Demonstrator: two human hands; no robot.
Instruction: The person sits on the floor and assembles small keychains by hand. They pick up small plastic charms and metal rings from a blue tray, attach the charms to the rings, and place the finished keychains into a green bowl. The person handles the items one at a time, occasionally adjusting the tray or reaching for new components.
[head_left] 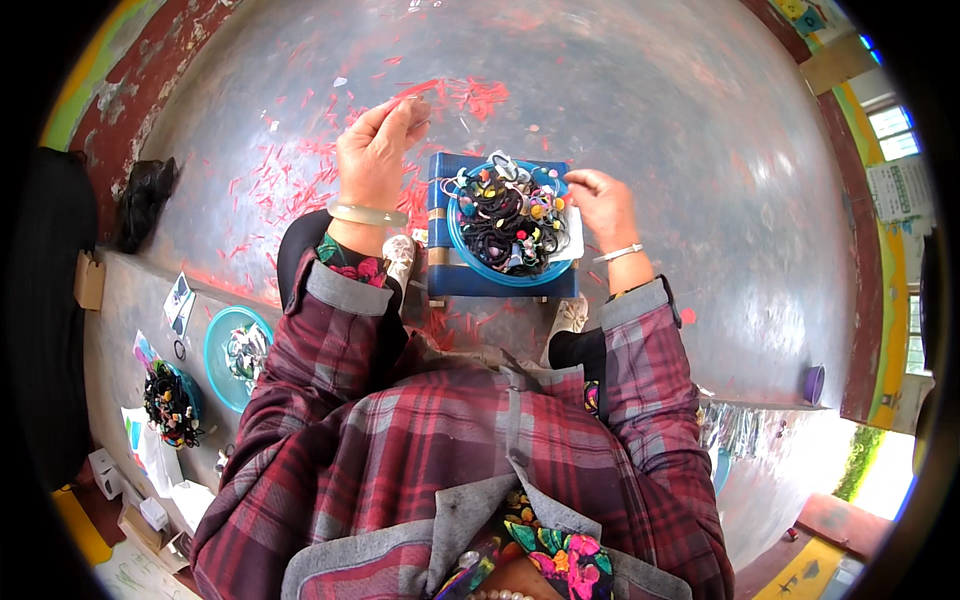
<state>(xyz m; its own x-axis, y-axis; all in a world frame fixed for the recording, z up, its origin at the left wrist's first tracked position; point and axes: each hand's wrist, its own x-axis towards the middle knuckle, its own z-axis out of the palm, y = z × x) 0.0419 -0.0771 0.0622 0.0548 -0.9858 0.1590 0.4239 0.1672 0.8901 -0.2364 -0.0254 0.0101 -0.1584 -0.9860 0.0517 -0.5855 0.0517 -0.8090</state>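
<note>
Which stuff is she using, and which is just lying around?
In use: blue bowl of black hair ties by the right hand; left hand pinching something too small to tell.
Lying about: teal bowl, red scraps, purple cup.

Grey floor (700, 150) (red scraps (300, 180) strewn) bears blue stool (440, 240).

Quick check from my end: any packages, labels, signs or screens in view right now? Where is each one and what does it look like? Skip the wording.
Paper notice: far right wall, below the window; pale rectangular sheet, print too small to tell.
Printed cards: left ledge, beside the teal bowl; small white cards with blue and dark marks.
Small boxes: lower left on the ledge; white cartons.
Cardboard box: left edge; small, brown.
No screens visible.
</note>
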